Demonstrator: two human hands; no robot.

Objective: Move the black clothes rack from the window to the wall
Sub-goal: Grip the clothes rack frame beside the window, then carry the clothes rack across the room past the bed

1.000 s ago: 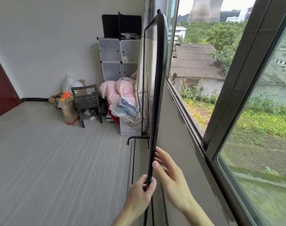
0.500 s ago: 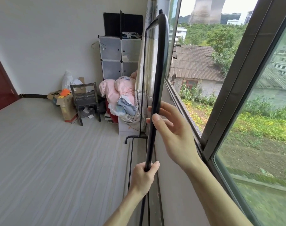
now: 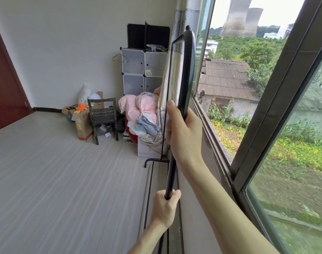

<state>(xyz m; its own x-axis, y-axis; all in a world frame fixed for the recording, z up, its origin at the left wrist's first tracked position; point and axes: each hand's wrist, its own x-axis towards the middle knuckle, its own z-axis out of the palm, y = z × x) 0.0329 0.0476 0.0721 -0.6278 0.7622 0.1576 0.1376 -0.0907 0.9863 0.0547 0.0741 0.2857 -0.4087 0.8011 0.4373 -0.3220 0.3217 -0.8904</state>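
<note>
Fingers of both hands are wrapped around the near upright pole of the black clothes rack: the right hand holds it higher up, with the thumb lying along the pole and the other fingers curled behind it, and the left hand makes a closed fist on the same pole lower down. The rack stands just beside the window, parallel to it, with its far foot on the floor near a pile of pink bedding and the curtain hanging just behind its top bar. I judge the step in hand is to take a firm grip before lifting or dragging. To do it well, the hands should stay well apart on the pole, so the tall frame does not swing. The far end is long and light, so it may tip or catch the curtain; it seems better to pull the near end away from the window first, slowly, and watch the dark chair and the cardboard box while turning toward the wall
</note>
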